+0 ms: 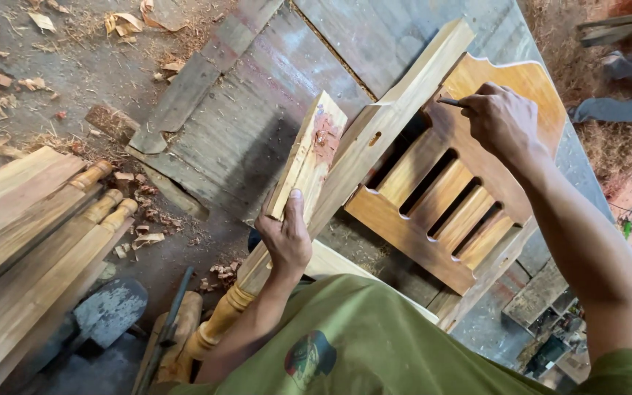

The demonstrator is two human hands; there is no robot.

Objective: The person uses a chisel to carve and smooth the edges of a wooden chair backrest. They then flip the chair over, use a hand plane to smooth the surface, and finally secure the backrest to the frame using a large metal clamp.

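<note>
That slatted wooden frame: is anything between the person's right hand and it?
Nothing visible. The right hand rests directly against the slatted wooden frame, holding a thin tool to the wood. The left hand holds a separate wooden block.

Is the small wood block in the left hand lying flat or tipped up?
Tipped up. The wood block leans on the frame's post, left hand gripping its lower end.

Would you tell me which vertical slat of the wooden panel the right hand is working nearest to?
The topmost slat, at the row's far end, beside the right hand holding a thin tool.
</note>
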